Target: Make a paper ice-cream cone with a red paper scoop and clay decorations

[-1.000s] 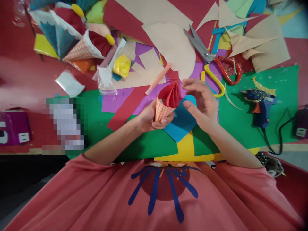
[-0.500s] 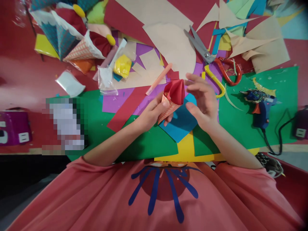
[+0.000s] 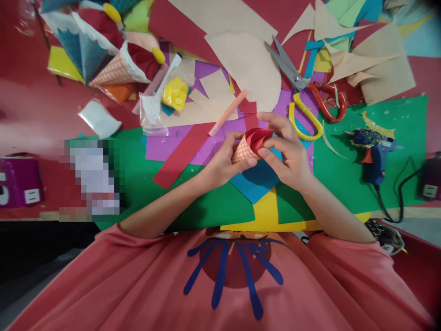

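Note:
A small paper cone (image 3: pixel 245 149) with an orange grid pattern and folded red paper inside is held over a blue sheet (image 3: pixel 257 181). My left hand (image 3: pixel 225 161) wraps round the cone's patterned side, thumb along its lower edge. On the other side my right hand (image 3: pixel 287 154) pinches the red rim between thumb and fingers, its index finger raised above the opening. The cone lies tilted, its mouth toward my right hand and its tip hidden in my left. Just beyond the hands lies an orange stick (image 3: pixel 228 112), beside a red strip (image 3: pixel 184 154).
Scissors (image 3: pixel 298 82) with red and yellow handles lie beyond my right hand. A blue glue gun (image 3: pixel 377 161) with a cord is at the right. Finished cones (image 3: pixel 119 66) and plastic packets (image 3: pixel 99 118) are at the upper left, a blurred-out object (image 3: pixel 94 177) below them.
The cone has tipped over toward the right and lowered slightly. My right hand, apart from it before, now touches its red rim. My left hand has shifted its hold.

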`<state>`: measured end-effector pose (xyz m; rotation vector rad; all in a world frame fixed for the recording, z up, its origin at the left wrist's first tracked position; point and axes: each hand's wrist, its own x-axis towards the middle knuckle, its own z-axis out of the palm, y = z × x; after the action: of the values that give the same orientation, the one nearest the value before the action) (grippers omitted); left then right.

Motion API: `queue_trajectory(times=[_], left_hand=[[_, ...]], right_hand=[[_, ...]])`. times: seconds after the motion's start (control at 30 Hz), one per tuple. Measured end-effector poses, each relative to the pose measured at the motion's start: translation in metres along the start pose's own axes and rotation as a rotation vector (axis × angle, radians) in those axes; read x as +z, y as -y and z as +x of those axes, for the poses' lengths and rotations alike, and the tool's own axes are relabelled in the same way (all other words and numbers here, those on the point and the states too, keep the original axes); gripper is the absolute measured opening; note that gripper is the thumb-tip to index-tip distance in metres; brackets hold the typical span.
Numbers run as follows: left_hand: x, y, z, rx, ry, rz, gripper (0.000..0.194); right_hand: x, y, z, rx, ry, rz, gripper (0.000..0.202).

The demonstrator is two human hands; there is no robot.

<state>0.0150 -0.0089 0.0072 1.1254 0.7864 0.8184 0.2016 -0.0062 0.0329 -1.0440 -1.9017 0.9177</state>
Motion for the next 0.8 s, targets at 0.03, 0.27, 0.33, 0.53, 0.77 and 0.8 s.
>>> queue_trajectory(times=[0.03, 0.27, 0.33, 0.53, 0.77, 0.8], left_hand=[[0.001, -0.002, 0.0, -0.03, 0.012, -0.027, 0.058], [0.002, -0.009, -0.002, -0.14, 0.003, -0.125, 0.06], [0.001, -0.01, -0.001, -0.149, -0.025, -0.182, 0.06], [0.003, -0.01, 0.005, -0.291, 0.043, -0.343, 0.062], [0.004, -0.01, 0.0, -0.39, 0.144, -0.251, 0.065], [0.004, -0.01, 0.0, -0.397, 0.156, -0.242, 0.065]], right_hand=[[-0.001, 0.0, 0.001, 0.004, 0.009, -0.008, 0.014], [-0.005, 0.002, 0.002, -0.016, 0.025, 0.037, 0.019], [-0.005, 0.0, 0.0, -0.019, -0.034, 0.088, 0.022], [0.002, -0.003, -0.001, 0.177, -0.135, 0.23, 0.045], [0.006, -0.001, 0.001, 0.301, 0.001, 0.423, 0.047], [0.006, -0.001, 0.001, 0.302, -0.002, 0.422, 0.045]])
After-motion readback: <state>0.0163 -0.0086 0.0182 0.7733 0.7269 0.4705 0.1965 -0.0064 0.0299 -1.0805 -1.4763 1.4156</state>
